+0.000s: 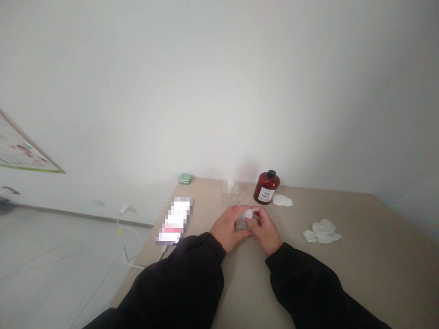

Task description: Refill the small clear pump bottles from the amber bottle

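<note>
Both hands are around a small clear container point(241, 221) near the middle of the table. My left hand point(229, 226) curls around its left side, with the thumb along the near side. My right hand point(266, 230) is closed at the white top piece point(249, 213), its thumb and fingers around it. Whether that piece is a cap or a nozzle is hard to make out. Just beyond the hands stands a brown bottle point(266, 188) with a black cap and white label. A clear box point(229, 195) with something white in its top stands behind my left hand.
A crumpled white tissue point(323, 232) lies at the right, and another white tissue point(282, 200) rests beside the brown bottle. On the left lie a phone point(175, 220) with a white cable point(163, 252) and a green case point(185, 178). The wall point(219, 100) closes off the back.
</note>
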A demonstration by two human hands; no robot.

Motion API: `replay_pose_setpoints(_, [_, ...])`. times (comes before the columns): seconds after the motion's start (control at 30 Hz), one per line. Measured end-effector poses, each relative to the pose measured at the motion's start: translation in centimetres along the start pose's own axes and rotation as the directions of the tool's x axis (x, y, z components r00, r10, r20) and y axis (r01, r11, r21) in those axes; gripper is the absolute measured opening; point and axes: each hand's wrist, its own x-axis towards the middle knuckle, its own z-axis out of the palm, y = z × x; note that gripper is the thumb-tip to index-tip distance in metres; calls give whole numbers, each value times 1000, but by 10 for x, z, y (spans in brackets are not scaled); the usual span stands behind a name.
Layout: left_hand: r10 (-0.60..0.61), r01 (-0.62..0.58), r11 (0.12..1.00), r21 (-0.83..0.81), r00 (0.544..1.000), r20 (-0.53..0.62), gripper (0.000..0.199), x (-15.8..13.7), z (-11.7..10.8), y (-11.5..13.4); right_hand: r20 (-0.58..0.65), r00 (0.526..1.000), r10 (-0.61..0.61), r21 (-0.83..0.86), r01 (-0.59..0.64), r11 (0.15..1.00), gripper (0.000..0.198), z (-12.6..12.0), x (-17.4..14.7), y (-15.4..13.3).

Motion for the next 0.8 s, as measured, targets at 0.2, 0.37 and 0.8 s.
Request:
replay_pose_setpoints(0.2, [-7, 7, 1000, -5, 1000, -12, 67, 0, 0, -3, -8, 1000, -6, 31, 6, 999, 31, -2, 2, -1])
replay_pose_setpoints(0.37, [-23, 23, 1000, -10, 1000, 3, 67, -1, -1, -3, -28, 999, -24, 37, 25, 999, 36, -4, 3, 0])
replay_pose_setpoints(0.8, [-51, 47, 994, -95, 998, -38, 70, -3, 4, -12, 36, 998, 57, 130, -61, 990, 41, -7, 2, 1])
